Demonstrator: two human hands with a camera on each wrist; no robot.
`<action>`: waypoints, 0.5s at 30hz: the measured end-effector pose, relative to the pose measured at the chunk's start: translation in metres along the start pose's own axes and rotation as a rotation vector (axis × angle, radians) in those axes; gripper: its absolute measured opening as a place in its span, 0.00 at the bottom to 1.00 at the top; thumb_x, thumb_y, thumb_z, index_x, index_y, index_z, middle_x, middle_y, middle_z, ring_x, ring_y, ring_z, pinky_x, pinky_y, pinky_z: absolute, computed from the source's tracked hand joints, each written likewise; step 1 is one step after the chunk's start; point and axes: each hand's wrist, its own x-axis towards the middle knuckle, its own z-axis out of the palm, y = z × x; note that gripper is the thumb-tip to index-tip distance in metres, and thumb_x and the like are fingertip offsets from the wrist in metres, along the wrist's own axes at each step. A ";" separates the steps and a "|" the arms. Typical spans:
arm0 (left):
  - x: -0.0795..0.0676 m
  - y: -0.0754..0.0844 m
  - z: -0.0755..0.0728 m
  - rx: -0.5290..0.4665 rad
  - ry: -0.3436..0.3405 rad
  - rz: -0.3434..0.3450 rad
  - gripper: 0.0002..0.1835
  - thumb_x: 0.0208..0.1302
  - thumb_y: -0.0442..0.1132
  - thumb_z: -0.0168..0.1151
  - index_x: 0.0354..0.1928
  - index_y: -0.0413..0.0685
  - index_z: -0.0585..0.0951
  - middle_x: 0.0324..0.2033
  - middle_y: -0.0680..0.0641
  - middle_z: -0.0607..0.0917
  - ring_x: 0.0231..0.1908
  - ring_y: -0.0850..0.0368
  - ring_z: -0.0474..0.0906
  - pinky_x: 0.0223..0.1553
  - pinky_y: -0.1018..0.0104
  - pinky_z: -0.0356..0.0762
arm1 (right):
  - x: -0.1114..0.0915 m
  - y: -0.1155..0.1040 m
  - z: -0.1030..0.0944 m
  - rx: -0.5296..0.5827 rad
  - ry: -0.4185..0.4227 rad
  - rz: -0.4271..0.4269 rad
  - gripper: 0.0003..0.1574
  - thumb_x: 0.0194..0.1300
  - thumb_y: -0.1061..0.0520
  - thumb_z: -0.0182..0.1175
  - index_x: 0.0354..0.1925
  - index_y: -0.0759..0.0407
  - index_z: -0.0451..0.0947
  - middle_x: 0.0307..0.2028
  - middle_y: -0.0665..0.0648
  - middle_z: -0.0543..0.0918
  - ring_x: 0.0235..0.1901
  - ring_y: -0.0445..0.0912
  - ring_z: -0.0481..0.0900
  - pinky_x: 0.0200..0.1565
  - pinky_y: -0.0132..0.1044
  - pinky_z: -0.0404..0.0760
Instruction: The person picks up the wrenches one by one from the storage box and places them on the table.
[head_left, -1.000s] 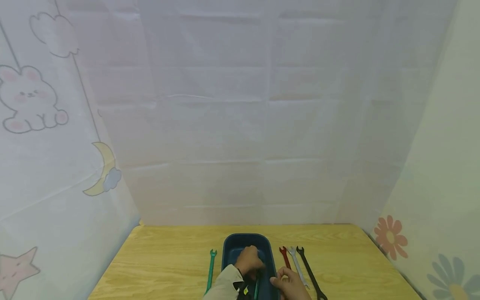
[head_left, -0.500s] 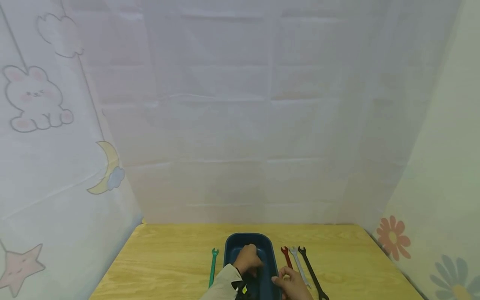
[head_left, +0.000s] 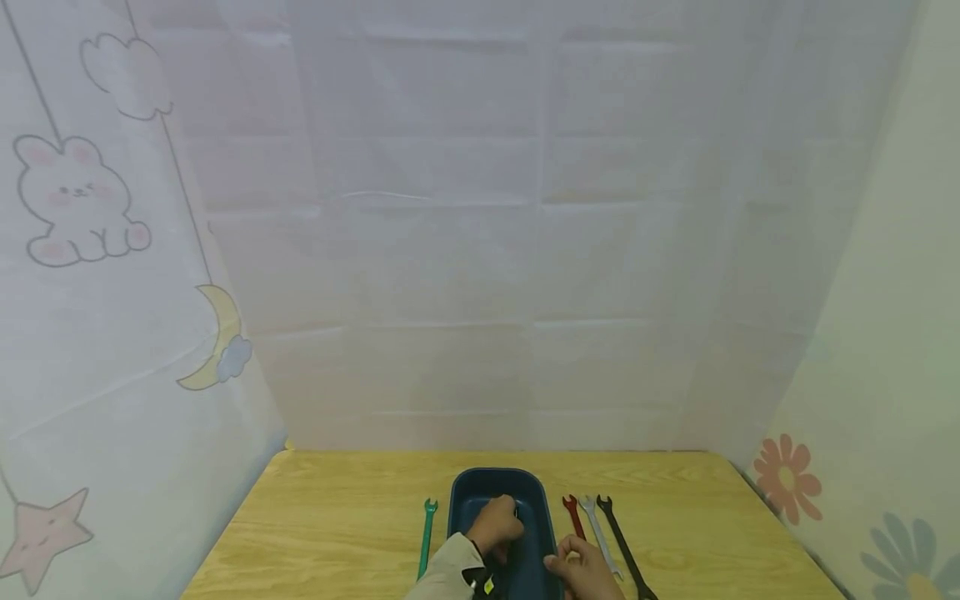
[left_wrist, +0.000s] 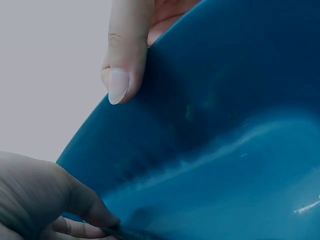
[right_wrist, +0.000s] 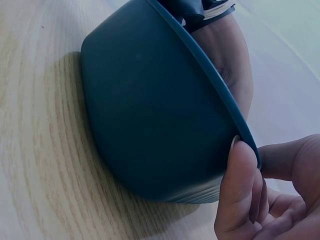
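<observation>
A deep blue plastic tub (head_left: 536, 546) stands on the table. My left hand (head_left: 495, 525) reaches inside it in the head view. In the left wrist view, the thumb and fingers of my left hand (left_wrist: 35, 195) pinch a slim dark tool (left_wrist: 131, 233) low in the tub. Most of that tool is hidden, so its kind cannot be told. My right hand (right_wrist: 285, 200) pinches the tub's rim in the right wrist view, with the thumb on the outer wall. The head view shows my right hand (head_left: 587, 571) at the tub's right side.
A green wrench (head_left: 427, 537) lies left of the tub. To the right, a red wrench (head_left: 573, 515), a silver wrench (head_left: 601, 536) and a black wrench (head_left: 626, 546) lie side by side. Fabric walls enclose the wooden table (head_left: 322, 508).
A slim green piece beside my left wrist has gone out of sight, and a small shiny tip now shows by the left fingers. My right hand keeps its place on the rim.
</observation>
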 end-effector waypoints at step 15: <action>-0.002 0.005 -0.002 0.009 0.013 0.013 0.10 0.43 0.24 0.52 0.12 0.43 0.70 0.11 0.41 0.72 0.04 0.55 0.69 0.07 0.65 0.64 | 0.003 0.004 0.000 -0.002 0.028 0.036 0.12 0.60 0.51 0.57 0.29 0.56 0.66 0.10 0.45 0.59 0.09 0.37 0.57 0.15 0.32 0.63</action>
